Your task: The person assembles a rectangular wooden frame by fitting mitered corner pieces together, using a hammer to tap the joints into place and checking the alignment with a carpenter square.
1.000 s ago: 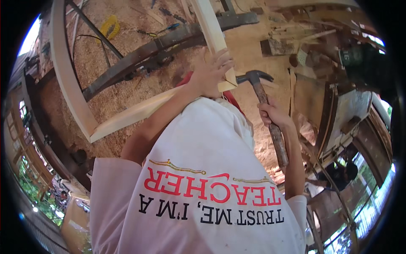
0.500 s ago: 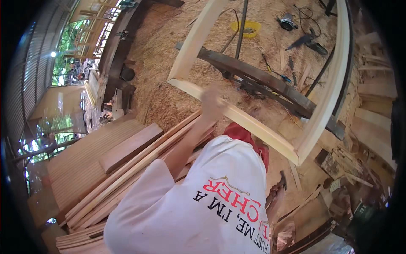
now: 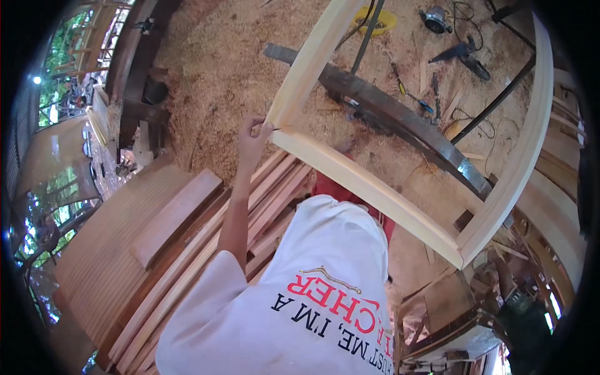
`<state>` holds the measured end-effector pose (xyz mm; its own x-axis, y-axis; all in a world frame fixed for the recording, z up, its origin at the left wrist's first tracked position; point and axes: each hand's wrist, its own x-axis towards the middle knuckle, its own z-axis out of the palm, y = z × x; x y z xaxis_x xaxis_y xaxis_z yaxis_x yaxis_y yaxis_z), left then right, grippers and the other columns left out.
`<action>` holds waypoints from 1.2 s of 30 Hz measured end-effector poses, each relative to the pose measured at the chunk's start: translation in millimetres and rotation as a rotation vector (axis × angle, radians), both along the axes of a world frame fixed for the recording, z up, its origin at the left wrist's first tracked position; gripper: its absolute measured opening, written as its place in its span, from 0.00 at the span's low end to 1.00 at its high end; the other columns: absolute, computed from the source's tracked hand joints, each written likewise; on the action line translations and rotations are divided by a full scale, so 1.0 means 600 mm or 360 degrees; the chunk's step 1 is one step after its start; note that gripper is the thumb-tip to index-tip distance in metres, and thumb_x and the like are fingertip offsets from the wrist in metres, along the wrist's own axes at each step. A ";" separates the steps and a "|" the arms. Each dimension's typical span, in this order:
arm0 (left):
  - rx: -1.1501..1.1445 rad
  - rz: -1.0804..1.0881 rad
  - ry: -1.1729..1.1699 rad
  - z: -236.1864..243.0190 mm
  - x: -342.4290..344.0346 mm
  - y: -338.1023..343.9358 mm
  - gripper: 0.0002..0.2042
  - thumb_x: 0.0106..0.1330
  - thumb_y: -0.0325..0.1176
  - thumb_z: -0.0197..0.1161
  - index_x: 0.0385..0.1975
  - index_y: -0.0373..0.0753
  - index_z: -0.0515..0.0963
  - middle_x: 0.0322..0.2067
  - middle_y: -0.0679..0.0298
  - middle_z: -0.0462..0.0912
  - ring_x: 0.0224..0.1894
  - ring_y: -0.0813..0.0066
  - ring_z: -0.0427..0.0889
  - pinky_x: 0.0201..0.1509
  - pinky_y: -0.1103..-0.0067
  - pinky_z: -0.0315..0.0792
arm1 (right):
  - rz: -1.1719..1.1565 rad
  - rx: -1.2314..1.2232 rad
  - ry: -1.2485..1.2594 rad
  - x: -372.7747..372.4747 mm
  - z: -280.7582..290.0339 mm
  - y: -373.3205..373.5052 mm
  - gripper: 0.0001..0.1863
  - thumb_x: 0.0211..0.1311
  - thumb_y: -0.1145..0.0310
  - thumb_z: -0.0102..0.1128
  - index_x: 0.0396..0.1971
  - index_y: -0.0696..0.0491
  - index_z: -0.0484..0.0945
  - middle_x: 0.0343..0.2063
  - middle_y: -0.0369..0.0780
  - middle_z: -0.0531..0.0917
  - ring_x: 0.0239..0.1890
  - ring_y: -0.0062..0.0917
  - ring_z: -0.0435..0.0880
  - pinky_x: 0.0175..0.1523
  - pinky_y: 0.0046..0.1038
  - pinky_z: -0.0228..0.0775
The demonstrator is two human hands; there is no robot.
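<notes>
My left hand (image 3: 253, 139) is at the left corner of a pale wooden frame (image 3: 369, 186), with its fingers curled and thumb tip against the joint. A tiny dark speck shows by the thumb; what the fingers pinch, if anything, is too small to name. The frame's near rail slants down to the right between two long side pieces, and the frame rests across a dark beam (image 3: 406, 119). My right hand is out of sight.
Sawdust covers the ground, with a power tool (image 3: 435, 20), a yellow basin (image 3: 379, 22) and a screwdriver (image 3: 399, 80) beyond the beam. Long boards (image 3: 187, 262) lie stacked at my left, beside a thick plank (image 3: 177, 215). Wood scraps lie at the right.
My left hand has moved from the middle of the near rail to its left corner. The view has shifted, and the hammer seen at my right side no longer shows.
</notes>
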<state>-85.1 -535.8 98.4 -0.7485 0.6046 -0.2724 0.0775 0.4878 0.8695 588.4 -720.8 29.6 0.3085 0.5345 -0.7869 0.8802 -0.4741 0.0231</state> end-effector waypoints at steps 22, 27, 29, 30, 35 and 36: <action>-0.0136 -0.0944 0.0567 -0.013 -0.088 0.205 0.45 0.50 0.32 0.69 0.72 0.38 0.57 0.58 0.41 0.76 0.61 0.43 0.76 0.67 0.62 0.68 | 0.1099 0.0386 0.0932 -0.626 0.167 0.269 0.20 0.62 0.54 0.63 0.49 0.49 0.77 0.32 0.48 0.86 0.34 0.47 0.86 0.39 0.45 0.78; -0.0057 -0.1064 0.0519 -0.001 -0.083 0.210 0.44 0.49 0.27 0.70 0.71 0.36 0.58 0.65 0.44 0.68 0.69 0.47 0.66 0.73 0.63 0.60 | 0.1217 0.0413 0.1269 -0.663 0.139 0.243 0.16 0.62 0.50 0.61 0.41 0.47 0.81 0.31 0.43 0.86 0.30 0.40 0.87 0.34 0.45 0.80; 0.0152 -0.1056 0.0464 -0.031 -0.087 0.222 0.45 0.48 0.22 0.71 0.71 0.34 0.58 0.67 0.46 0.66 0.72 0.49 0.61 0.77 0.62 0.53 | 0.1287 0.0147 0.1044 -0.671 0.141 0.244 0.14 0.64 0.51 0.57 0.41 0.43 0.81 0.31 0.43 0.86 0.34 0.42 0.87 0.38 0.46 0.78; -0.0107 -0.0993 0.0511 -0.027 -0.095 0.205 0.46 0.49 0.25 0.72 0.72 0.35 0.57 0.68 0.47 0.64 0.73 0.51 0.58 0.78 0.63 0.51 | 0.1381 0.0155 0.1039 -0.674 0.124 0.234 0.14 0.64 0.51 0.58 0.41 0.43 0.81 0.30 0.44 0.86 0.33 0.41 0.88 0.37 0.46 0.79; -0.0093 -0.1006 0.0565 -0.042 -0.088 0.210 0.48 0.51 0.28 0.72 0.74 0.32 0.52 0.67 0.41 0.65 0.73 0.45 0.59 0.77 0.63 0.54 | 0.1434 0.0495 0.1029 -0.643 0.131 0.254 0.17 0.63 0.49 0.62 0.41 0.46 0.80 0.28 0.44 0.86 0.31 0.42 0.87 0.36 0.47 0.79; -0.0044 -0.0991 0.0451 -0.012 -0.077 0.210 0.48 0.52 0.27 0.71 0.74 0.31 0.51 0.68 0.40 0.64 0.74 0.45 0.59 0.77 0.63 0.54 | 0.1411 0.0450 0.1011 -0.636 0.146 0.254 0.17 0.63 0.49 0.61 0.40 0.47 0.80 0.28 0.44 0.86 0.31 0.43 0.87 0.36 0.48 0.79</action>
